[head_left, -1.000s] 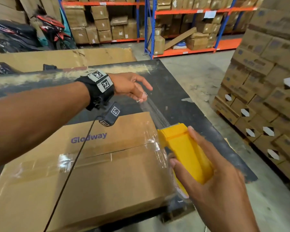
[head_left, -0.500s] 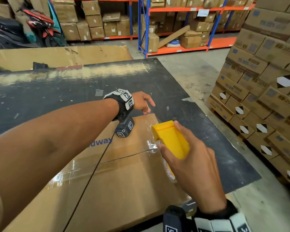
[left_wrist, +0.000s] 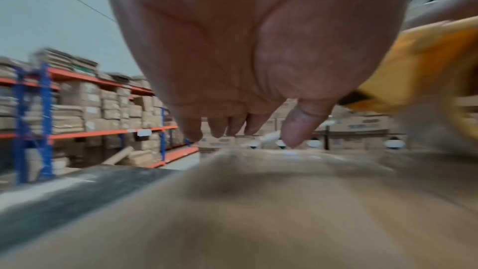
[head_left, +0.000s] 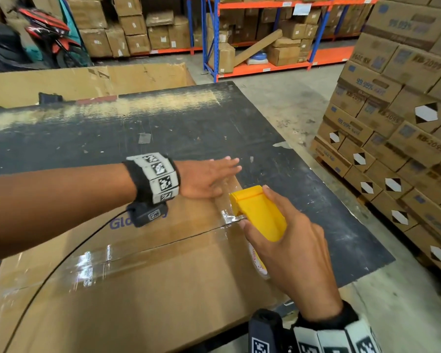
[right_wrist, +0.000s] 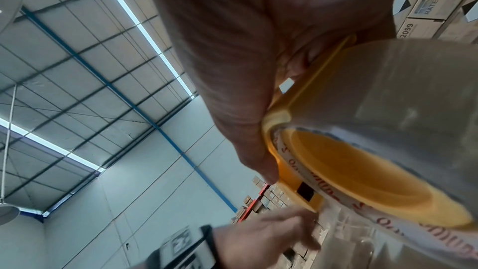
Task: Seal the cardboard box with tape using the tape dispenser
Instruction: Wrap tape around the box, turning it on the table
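A brown cardboard box (head_left: 138,281) lies on the black table (head_left: 163,128), with clear tape (head_left: 97,263) shining along its centre seam. My right hand (head_left: 290,253) grips the yellow tape dispenser (head_left: 260,212) at the box's right end, its front edge down on the tape at the seam. The clear tape roll (right_wrist: 403,122) fills the right wrist view. My left hand (head_left: 209,178) lies flat with straight fingers on the box's far right corner, just left of the dispenser (left_wrist: 424,64). Its fingers (left_wrist: 232,126) reach past the box edge (left_wrist: 284,171).
A pallet stack of cartons (head_left: 397,118) stands close on the right. Blue and orange racks (head_left: 265,31) full of boxes line the back. A flattened cardboard sheet (head_left: 87,82) stands behind the table, and a motorbike (head_left: 43,34) sits at the far left. A cable (head_left: 61,268) crosses the box.
My left hand let go of the pulled tape end, came down and now lies flat on the box corner. The dispenser came down from mid-air onto the box's right end.
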